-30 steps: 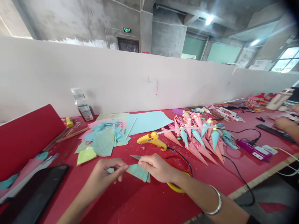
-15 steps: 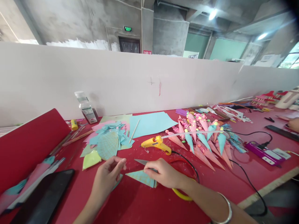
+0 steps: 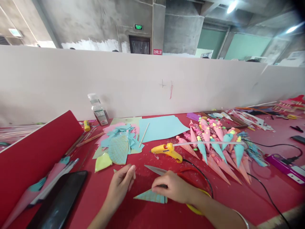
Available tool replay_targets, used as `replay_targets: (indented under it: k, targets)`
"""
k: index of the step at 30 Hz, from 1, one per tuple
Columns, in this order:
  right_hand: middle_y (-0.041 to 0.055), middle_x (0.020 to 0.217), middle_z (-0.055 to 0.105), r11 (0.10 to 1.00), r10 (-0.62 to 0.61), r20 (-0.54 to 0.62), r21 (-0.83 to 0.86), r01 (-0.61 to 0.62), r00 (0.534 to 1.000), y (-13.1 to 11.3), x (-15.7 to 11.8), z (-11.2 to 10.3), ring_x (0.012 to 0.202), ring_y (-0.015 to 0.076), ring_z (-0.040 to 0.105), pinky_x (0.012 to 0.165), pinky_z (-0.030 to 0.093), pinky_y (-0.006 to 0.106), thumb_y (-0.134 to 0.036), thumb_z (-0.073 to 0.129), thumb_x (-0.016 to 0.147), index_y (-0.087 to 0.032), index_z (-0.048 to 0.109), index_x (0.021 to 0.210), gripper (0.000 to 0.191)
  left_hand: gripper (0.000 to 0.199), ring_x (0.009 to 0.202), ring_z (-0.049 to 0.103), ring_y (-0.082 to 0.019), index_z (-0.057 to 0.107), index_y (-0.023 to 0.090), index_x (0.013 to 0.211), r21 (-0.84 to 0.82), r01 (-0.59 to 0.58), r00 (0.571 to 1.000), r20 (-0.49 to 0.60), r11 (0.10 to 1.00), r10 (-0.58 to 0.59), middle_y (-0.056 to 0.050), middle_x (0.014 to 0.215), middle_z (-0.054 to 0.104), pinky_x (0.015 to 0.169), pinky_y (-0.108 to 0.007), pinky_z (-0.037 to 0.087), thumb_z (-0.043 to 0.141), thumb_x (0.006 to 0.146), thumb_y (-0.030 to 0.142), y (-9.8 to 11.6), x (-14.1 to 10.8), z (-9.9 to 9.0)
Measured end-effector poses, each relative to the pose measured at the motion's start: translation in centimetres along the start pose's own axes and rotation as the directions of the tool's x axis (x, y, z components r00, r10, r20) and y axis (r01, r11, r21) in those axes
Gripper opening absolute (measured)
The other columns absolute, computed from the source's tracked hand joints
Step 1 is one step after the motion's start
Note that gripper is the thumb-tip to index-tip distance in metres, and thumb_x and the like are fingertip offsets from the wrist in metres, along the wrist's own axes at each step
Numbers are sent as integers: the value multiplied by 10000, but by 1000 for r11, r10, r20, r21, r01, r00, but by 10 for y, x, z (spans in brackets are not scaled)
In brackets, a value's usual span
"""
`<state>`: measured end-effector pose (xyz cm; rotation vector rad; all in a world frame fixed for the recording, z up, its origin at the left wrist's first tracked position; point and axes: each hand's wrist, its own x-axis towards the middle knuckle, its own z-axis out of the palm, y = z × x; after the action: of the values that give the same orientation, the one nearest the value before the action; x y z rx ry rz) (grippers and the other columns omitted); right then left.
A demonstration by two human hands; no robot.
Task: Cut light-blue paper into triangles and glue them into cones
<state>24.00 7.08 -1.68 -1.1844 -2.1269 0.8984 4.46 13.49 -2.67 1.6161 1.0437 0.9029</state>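
Note:
My left hand (image 3: 122, 183) is closed, thumb against the curled fingers; whether anything is between them I cannot see. A sliver of blue-green paper (image 3: 115, 171) peeks out behind its knuckles. A little to the right, my right hand (image 3: 172, 187) is closed in a pinch over the table. Something dark shows between its fingers, too covered to identify. Below those fingertips lies a pointed triangle of blue patterned paper (image 3: 150, 197), partly covered by the hand. Scissors (image 3: 154, 169) lie just beyond, blade pointing left, with red and yellow handles partly behind the right hand and forearm.
A yellow glue gun (image 3: 166, 150) lies beyond the scissors, its cord running right. Pink and blue cones (image 3: 215, 143) are heaped at right. Paper pieces (image 3: 118, 148) and blue sheets (image 3: 162, 127) lie behind. A black phone (image 3: 62, 198) and a bottle (image 3: 98, 111) are at left.
The view has turned left, so most things appear farther right. My left hand has shifted off the blue-green paper piece, leaving only a sliver visible. My right hand stays over the triangle, slightly lower.

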Motion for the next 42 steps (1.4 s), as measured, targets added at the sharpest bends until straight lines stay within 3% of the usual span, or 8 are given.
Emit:
replay_targets:
  k: [7,12,16,21,28,32,36,42]
  targets:
    - [1,713,638,1000,31,-13,3,-31,999,1,0,0,635,90,532,614,357,172,-256,459,854,-166,655,826,217,520,362,212,-48,273,203,525,-192,62,997,-24,979,-67,89,420,254,352,-180,204,398,743,658,1,-4,9]
    - [-7,679,610,993,60,8,105,-60,998,4,2,0,609,86,505,582,352,174,-259,450,853,-154,655,790,238,463,397,256,-59,304,193,549,-143,-74,985,-164,987,50,70,467,287,384,-177,248,303,858,537,5,-6,6]
    - [-7,683,615,987,104,0,124,-103,995,4,3,0,628,95,515,581,356,177,-256,465,839,-154,653,780,222,333,412,290,-60,351,194,647,-148,-143,982,-147,979,121,71,545,317,407,-175,275,314,892,417,5,-5,4]
    - [-4,717,645,984,146,14,101,-146,989,4,4,1,650,108,545,602,371,188,-276,497,821,-167,662,795,199,223,536,428,-88,489,171,654,53,-210,977,-28,976,212,29,607,480,519,-191,359,522,794,341,7,-3,4]
    - [6,723,651,987,147,51,53,-150,988,1,3,-2,656,120,550,584,358,203,-301,490,830,-169,665,826,220,301,441,456,-95,605,156,541,154,-226,908,390,962,151,18,437,513,488,-194,345,562,778,336,7,-7,9]
    - [3,712,644,987,148,45,63,-151,988,0,2,-4,634,114,542,575,358,203,-299,488,829,-169,662,827,218,360,467,467,-113,687,172,806,164,-247,908,383,955,169,16,465,510,529,-208,364,382,875,349,12,-10,8]
    - [-3,712,636,982,153,39,109,-156,987,1,1,-5,633,107,540,580,366,196,-275,489,825,-164,648,803,196,393,642,513,-147,525,197,1157,212,-302,908,361,929,213,-22,762,598,590,-220,369,416,844,407,16,-12,6]
    - [-16,651,567,977,184,40,106,-187,982,0,1,-6,584,90,481,529,336,188,-302,456,847,-156,621,788,229,295,515,417,-101,556,175,617,398,-371,859,491,839,147,25,552,486,518,-203,268,488,823,375,5,-9,12]
